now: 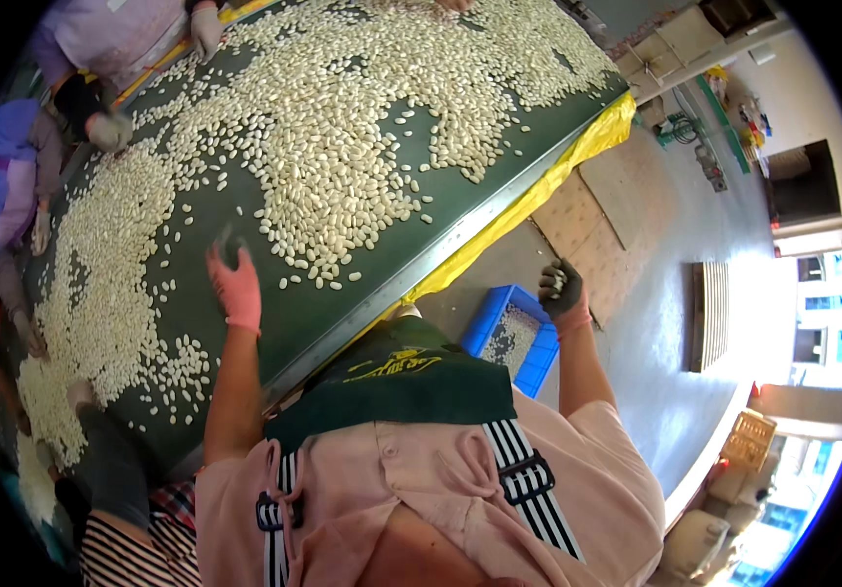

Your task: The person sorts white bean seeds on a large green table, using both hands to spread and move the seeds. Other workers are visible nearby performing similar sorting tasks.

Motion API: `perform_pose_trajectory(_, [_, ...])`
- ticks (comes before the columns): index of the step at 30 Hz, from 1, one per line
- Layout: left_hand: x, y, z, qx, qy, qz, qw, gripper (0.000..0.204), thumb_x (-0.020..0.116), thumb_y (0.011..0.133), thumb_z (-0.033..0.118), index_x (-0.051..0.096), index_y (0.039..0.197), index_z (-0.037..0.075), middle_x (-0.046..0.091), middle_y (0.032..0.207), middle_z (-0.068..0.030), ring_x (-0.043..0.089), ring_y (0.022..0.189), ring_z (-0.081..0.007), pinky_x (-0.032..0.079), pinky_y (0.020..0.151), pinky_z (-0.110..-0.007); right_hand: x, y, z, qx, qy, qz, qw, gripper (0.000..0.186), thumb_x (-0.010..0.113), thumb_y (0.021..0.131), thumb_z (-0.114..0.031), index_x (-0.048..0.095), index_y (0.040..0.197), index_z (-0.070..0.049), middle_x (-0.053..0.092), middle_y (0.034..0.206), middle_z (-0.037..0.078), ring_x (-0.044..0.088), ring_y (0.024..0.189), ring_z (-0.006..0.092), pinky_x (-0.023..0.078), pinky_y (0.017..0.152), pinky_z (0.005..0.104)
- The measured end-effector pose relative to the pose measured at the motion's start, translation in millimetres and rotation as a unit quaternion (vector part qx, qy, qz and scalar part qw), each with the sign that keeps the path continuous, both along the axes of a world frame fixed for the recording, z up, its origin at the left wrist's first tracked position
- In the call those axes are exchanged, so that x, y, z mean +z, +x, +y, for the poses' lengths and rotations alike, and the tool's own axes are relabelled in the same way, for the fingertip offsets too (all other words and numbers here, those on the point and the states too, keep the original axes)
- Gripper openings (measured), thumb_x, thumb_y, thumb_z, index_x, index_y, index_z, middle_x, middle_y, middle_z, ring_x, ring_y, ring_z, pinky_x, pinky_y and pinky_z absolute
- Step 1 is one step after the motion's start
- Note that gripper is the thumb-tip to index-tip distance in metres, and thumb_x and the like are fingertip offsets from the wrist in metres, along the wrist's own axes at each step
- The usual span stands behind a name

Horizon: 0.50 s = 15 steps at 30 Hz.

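Observation:
My left hand [235,286], in a pink glove with dark fingertips, hovers over the green tabletop [274,328]. Its fingers are spread, slightly smeared by motion, and hold nothing I can see. White beans [333,186] lie in a broad heap just beyond it, with a few strays nearby. Off the table to the right, my right hand [569,303] is raised with its dark-palmed glove curled closed. A few white beans [559,281] show between those fingers. Close to that hand, lower down, stands a blue crate [536,368] with white beans and bits on its bottom.
A metal rail [460,235] and yellow sheeting [514,223] run along the table's near edge. Co-workers' gloved hands [108,131] work along the far left side; another person's arm [108,455] reaches in beside me. Brown boards [587,230] and a slatted pallet [710,315] lie on the floor.

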<state>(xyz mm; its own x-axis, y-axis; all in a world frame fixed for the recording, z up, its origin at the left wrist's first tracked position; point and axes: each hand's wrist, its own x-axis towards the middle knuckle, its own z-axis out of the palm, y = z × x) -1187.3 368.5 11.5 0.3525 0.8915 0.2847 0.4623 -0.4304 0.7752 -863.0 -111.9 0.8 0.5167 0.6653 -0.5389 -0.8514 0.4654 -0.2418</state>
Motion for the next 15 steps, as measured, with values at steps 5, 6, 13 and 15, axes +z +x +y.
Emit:
perform_pose_trajectory(5, [-7,-88,-12,0.050,-0.067,-0.056,0.995,0.031,0.050,0.095,0.001,0.058,0.124,-0.005,0.064,0.122,-0.0125,0.060,0.113,-0.0221,0.044,0.102,-0.032,-92,-11,-161,-0.242,-0.349,-0.017,0.905,0.032,0.051,0.097,-0.042,0.061,0.106,-0.013,0.066,0.091,0.007,0.061,0.069,0.0256,0.056,0.063,0.0377])
perform_pose_trajectory(6, [-2,-107,-18,0.063,-0.060,-0.064,0.994,0.031,0.050,0.095,0.001,0.058,0.124,-0.005,0.064,0.122,-0.0127,0.060,0.113,-0.0220,0.044,0.102,-0.032,-107,-24,-145,-0.176,-0.627,0.063,0.757,0.034,0.054,0.095,-0.040,0.067,0.105,-0.011,0.071,0.097,0.008,0.068,0.082,0.0278,0.057,0.073,0.0439])
perform_pose_trajectory(13, [-7,-177,-62,0.113,-0.098,-0.066,0.987,0.030,0.053,0.095,0.007,0.061,0.122,-0.003,0.066,0.120,-0.0147,0.062,0.108,-0.0262,0.046,0.098,-0.033,-40,15,58,-0.053,-0.724,-0.419,0.546,0.034,0.050,0.093,-0.031,0.067,0.107,-0.004,0.068,0.106,0.021,0.064,0.103,0.0378,0.049,0.090,0.0434])
perform_pose_trajectory(15, [-15,-181,-68,0.142,-0.040,0.050,0.988,0.030,0.055,0.095,0.010,0.061,0.123,-0.002,0.067,0.116,-0.0143,0.064,0.104,-0.0239,0.047,0.094,-0.032,15,37,115,-0.080,-0.663,-0.560,0.491,0.032,0.051,0.093,-0.032,0.065,0.103,-0.005,0.067,0.105,0.020,0.062,0.101,0.0388,0.048,0.087,0.0444])
